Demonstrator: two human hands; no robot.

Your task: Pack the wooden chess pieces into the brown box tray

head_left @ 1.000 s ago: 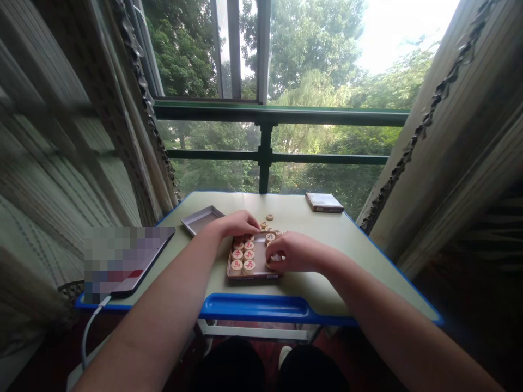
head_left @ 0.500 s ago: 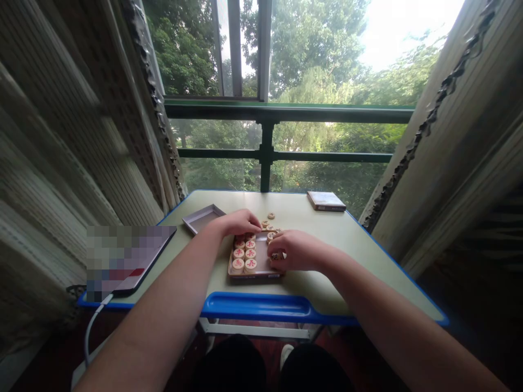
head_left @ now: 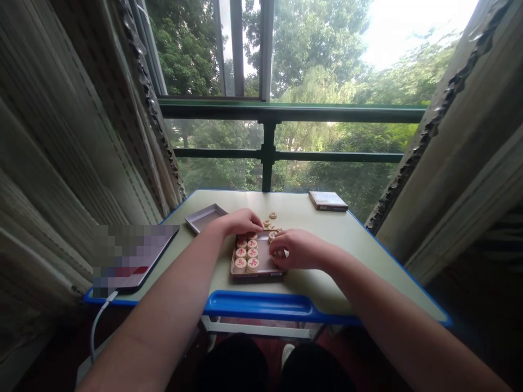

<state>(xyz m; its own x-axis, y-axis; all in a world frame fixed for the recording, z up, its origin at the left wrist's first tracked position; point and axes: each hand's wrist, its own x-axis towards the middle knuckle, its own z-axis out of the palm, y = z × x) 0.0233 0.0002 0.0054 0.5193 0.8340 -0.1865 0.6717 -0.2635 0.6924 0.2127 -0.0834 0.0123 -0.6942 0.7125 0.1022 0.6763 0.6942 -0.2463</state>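
A shallow box sits on the table, with red-marked Chinese chess pieces in two columns along its left side. My left hand reaches over the box's far left corner, fingers bent and close together; their tips hide whatever is between them. On the box's right side, my right hand is curled with thumb and fingers around a dark-marked Chinese chess piece. Another piece lies just beyond its fingers. Several loose pieces lie on the table past the box.
A grey lid-like tray lies at the left behind my forearm. On the left edge rests a tablet-like device with a white cable. A flat box is at the far right. The table has a blue rim and trough.
The view has shifted slightly, moving the table a little rightward in the picture. Both hands keep nearly the same places at the box; the right fingers have shifted a little around the pieces.
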